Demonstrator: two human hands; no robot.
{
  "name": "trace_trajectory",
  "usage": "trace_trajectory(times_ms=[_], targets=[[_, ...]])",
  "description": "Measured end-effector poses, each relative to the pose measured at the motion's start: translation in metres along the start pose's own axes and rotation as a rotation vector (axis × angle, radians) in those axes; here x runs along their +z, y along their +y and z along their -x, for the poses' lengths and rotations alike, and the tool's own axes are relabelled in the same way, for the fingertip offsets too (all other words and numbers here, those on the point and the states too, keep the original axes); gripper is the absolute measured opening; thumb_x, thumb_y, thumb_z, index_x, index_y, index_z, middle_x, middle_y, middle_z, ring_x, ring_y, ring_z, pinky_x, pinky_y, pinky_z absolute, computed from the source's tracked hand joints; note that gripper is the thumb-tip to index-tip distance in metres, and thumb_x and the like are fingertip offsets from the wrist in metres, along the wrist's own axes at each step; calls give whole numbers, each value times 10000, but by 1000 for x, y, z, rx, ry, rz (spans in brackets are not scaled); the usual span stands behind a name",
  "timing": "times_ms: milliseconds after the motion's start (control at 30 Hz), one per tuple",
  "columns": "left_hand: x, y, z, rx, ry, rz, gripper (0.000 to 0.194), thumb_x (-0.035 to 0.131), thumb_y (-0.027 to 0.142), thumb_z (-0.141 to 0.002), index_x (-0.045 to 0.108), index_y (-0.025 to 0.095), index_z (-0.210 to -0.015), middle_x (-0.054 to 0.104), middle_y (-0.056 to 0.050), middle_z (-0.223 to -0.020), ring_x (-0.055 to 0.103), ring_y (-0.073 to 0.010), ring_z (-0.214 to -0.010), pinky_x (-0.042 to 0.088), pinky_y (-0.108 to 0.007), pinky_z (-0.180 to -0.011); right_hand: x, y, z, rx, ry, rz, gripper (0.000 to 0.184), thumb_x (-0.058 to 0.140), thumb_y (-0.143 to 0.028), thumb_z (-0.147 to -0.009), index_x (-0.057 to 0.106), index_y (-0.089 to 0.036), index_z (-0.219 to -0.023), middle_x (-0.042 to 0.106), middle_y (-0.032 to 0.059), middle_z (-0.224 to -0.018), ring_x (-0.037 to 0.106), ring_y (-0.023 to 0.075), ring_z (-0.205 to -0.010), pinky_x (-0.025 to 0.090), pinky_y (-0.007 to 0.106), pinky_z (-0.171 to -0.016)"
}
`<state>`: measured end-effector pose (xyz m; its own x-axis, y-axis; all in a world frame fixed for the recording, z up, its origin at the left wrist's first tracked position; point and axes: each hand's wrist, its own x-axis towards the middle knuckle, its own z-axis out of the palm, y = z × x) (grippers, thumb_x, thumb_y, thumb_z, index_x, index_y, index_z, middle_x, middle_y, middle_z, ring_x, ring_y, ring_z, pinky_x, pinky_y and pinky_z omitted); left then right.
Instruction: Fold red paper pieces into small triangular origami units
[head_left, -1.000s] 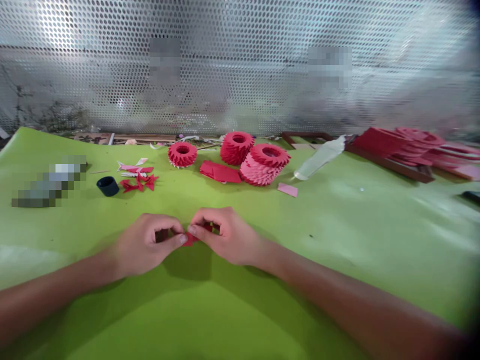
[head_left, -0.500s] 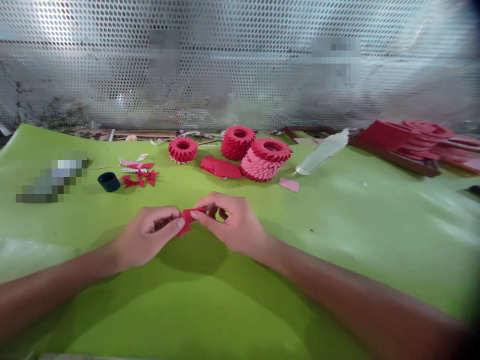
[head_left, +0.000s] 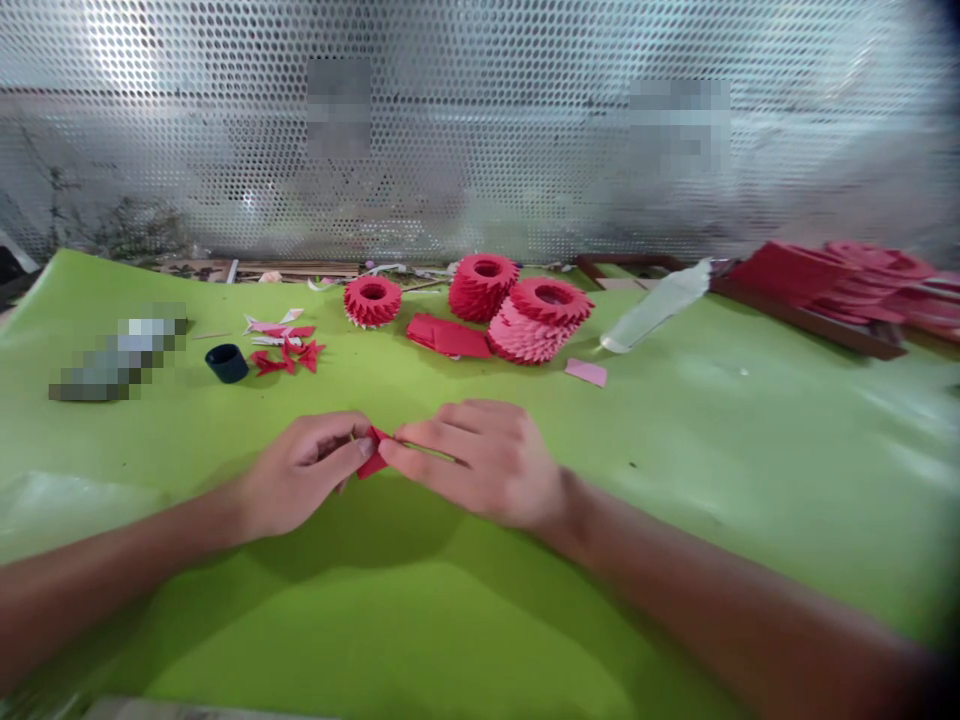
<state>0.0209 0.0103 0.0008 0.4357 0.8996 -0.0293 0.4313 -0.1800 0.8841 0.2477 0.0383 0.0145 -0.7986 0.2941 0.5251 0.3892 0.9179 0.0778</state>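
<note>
Red folded paper (head_left: 370, 466) sits between two bare hands over a green tabletop (head_left: 735, 420), at eight o'clock from the centre of the head view. At its nine o'clock, the left hand (head_left: 304, 475) pinches it between thumb and fingers; at three, the right hand (head_left: 484, 462) touches its edge with outstretched fingertips, though whether they grip is hidden. Half a second ago the right hand was curled in a pinch and more paper showed; its back now faces up, suggesting a fold being pressed. Pointed paper rolls (head_left: 538, 325) stand at two o'clock from the piece.
</note>
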Motion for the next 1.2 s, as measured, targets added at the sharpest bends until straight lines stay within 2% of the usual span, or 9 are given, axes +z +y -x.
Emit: trace_trajectory(times_ms=[167, 300, 400, 467, 533, 600, 700, 967, 1200], targets=[[0, -1, -1, 29, 19, -42, 431, 360, 431, -1013, 488, 195, -676, 479, 33, -619, 460, -127, -571, 372, -262, -575, -4, -2, -6, 32, -87, -30, 320, 453, -226, -1027, 760, -309, -987, 784, -22, -908, 537, 125, -620, 309, 303, -533], [1, 0, -3, 54, 55, -86, 398, 383, 407, -994, 488, 198, -672, 476, 34, -594, 451, -123, -536, 350, -250, -524, 1, -4, -4, 95, -12, -159, 205, 548, -324, -982, 741, -275, -1032, 778, 11, -937, 583, 129, -651, 356, 289, -557], [1, 2, -3, 86, 86, -121, 380, 385, 393, -981, 513, 194, -683, 487, 30, -587, 447, -120, -515, 336, -243, -495, 6, -7, -3, 357, 37, -420, 285, 566, -415, -961, 703, -198, -1083, 756, 41, -925, 597, 120, -629, 401, 258, -560], [1, 3, -3, 100, 107, -165, 373, 389, 384, -972, 521, 192, -681, 491, 26, -585, 441, -119, -507, 323, -242, -484, 10, -8, -5, 571, -60, -598, 345, 487, -450, -1002, 693, -173, -996, 708, 19, -804, 531, 96, -547, 349, 235, -492], [1, 4, -3, 108, 136, -222, 369, 396, 373, -967, 507, 192, -665, 487, 26, -579, 433, -118, -507, 310, -244, -485, 12, -9, -7, 685, -168, -707, 435, 438, -497, -1019, 672, -165, -865, 617, -10, -673, 466, 89, -510, 281, 229, -454], [1, 5, -3, 112, 149, -276, 377, 396, 365, -967, 479, 194, -642, 473, 27, -567, 426, -118, -509, 301, -248, -496, 13, -10, -9, 703, -206, -771, 444, 459, -514, -1009, 656, -163, -821, 564, -24, -630, 441, 88, -511, 261, 226, -452], [1, 5, -2, 117, 137, -330, 396, 390, 356, -968, 452, 193, -612, 444, 33, -543, 408, -112, -500, 284, -252, -501, 13, -10, -10, 689, -204, -830, 379, 501, -484, -998, 663, -168, -864, 584, -27, -663, 436, 81, -511, 272, 216, -448], [0, 5, -1, 95, 108, -332, 422, 395, 367, -960, 477, 188, -586, 431, 36, -503, 374, -101, -457, 252, -246, -466, 14, -10, -8, 662, -217, -809, 326, 508, -408, -1002, 657, -165, -845, 599, -22, -663, 451, 84, -513, 289, 212, -453], [0, 6, -1, 81, 136, -293, 315, 467, 371, -953, 641, 173, -781, 635, -14, -670, 530, -138, -569, 350, -236, -495, 15, -10, -9, 650, -221, -776, 313, 510, -364, -993, 653, -160, -803, 612, -14, -665, 471, 87, -542, 315, 213, -489]])
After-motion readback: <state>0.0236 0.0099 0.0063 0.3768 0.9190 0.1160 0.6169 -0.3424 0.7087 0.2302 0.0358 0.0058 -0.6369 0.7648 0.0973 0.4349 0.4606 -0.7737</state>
